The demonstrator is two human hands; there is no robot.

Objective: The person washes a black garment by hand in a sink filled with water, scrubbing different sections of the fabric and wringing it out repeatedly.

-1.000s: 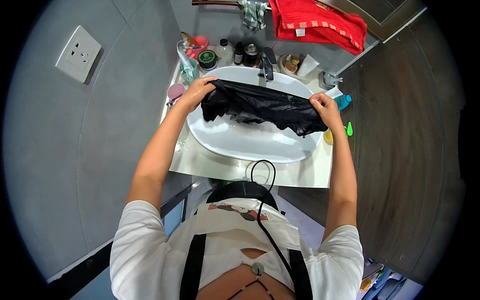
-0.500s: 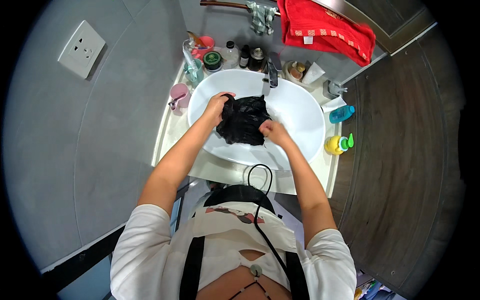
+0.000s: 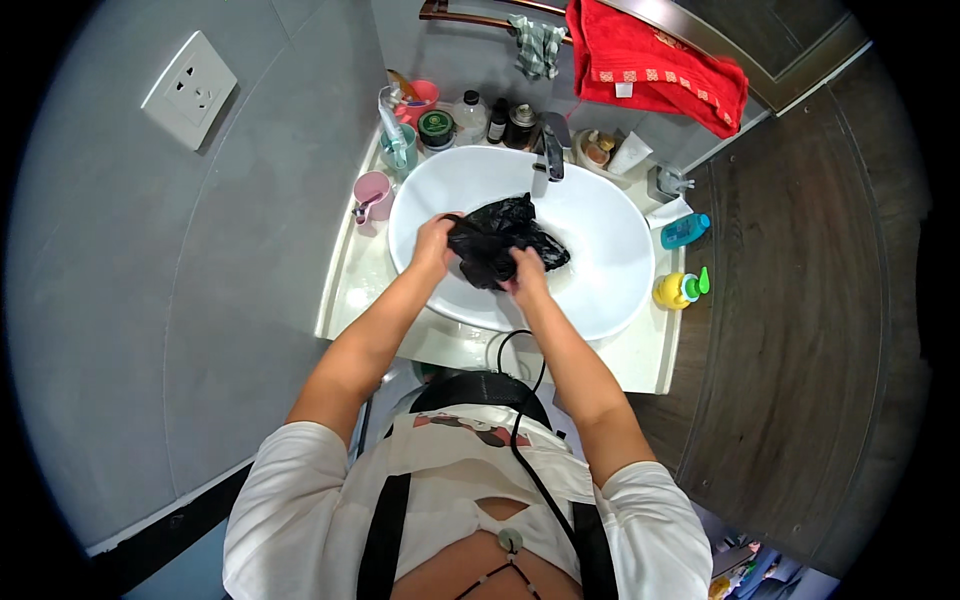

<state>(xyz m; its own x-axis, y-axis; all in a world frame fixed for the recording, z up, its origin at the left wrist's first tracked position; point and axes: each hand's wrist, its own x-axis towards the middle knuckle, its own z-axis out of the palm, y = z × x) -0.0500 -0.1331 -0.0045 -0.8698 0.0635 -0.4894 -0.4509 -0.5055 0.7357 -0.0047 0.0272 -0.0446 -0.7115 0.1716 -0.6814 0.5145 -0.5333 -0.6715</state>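
Observation:
A crumpled, wet-looking black cloth lies bunched inside the white oval sink; its exact kind is hard to make out. My left hand is closed on its left edge near the sink's left side. Over the front right part of the cloth, my right hand has its fingers curled into the fabric. One end of the cloth spreads past my right fingers toward the basin's middle. Behind the sink stands a dark faucet.
Left of the sink stand a pink cup and a teal cup; a green-lidded jar and bottles line the back. A blue bottle and a yellow pump bottle stand right. A red towel hangs above.
The cloth has gone from spread out to bunched and folded. My right hand has moved slightly left and nearer, onto the cloth's front. The view has shifted slightly.

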